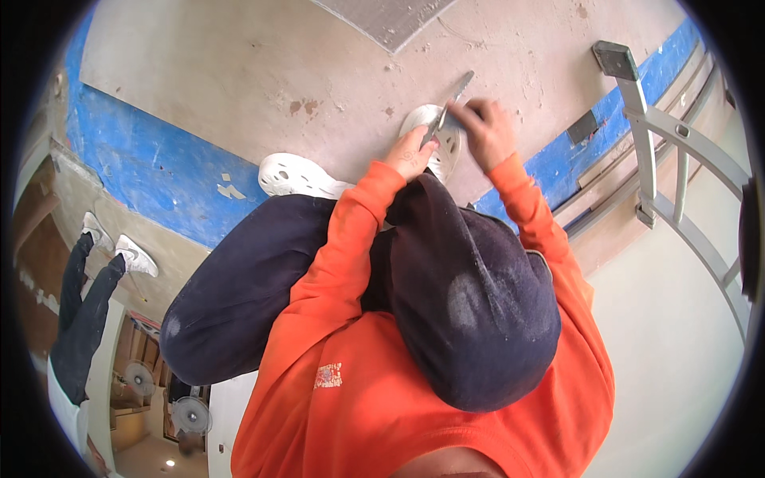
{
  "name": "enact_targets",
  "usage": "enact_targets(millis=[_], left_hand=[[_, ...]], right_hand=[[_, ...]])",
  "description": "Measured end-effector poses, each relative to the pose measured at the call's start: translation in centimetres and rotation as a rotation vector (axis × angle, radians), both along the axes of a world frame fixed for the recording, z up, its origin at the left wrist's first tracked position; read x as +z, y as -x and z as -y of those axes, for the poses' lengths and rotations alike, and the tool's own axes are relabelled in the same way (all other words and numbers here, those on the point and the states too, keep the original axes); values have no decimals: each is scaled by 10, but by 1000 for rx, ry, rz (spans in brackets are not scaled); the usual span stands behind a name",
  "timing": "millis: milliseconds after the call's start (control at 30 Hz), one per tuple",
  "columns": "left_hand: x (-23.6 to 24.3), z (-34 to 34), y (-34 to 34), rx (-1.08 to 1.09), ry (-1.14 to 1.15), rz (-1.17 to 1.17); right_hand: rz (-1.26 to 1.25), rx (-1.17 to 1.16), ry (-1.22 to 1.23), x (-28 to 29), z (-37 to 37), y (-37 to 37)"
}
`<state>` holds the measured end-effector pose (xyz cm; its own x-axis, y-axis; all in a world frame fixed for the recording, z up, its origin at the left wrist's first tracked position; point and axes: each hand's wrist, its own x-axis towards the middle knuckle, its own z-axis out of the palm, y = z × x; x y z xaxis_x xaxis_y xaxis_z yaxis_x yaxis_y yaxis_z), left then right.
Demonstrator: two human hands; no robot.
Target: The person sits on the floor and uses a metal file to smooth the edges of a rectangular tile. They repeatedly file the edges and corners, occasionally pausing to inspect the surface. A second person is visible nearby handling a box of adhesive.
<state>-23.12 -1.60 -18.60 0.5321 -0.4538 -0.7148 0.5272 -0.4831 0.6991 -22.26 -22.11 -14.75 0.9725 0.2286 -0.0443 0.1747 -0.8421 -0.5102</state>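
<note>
Above a white perforated clog (pixel 450 159), my left hand (pixel 410 156) is closed round a narrow grey metal tool (pixel 460 84), whose blade points up and to the right. My right hand (pixel 482 131) is just right of the tool, fingers bent toward it and blurred, so whether it grips anything is unclear. A second white clog (pixel 295 175) rests at left on the pale, dusty board (pixel 239 72). My dark-trousered knees (pixel 470 319) are bent beneath my orange sleeves.
An aluminium ladder (pixel 645 143) stands at right. Blue sheeting (pixel 159 167) borders the board, and a grey panel (pixel 382 20) lies at the top. Another person's legs (pixel 96 287) in white sneakers are at left, with fans (pixel 191 414) beyond.
</note>
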Motion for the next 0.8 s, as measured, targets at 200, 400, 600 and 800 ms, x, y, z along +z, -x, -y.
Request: enact_targets(millis=[200,400,600,800], left_hand=[[13,4,-2,100,21,53],[19,-1,-5,312,315,-466],[16,-4,-10,355,362,-505],[15,-1,-5,285,271,-418]], right_hand=[[24,-300,34,-12,12,-16],[-486,-584,-801,-30,2,-4],[-655,-665,-655,-23,7,-12],[-725,-393,-411,7,5,-30]])
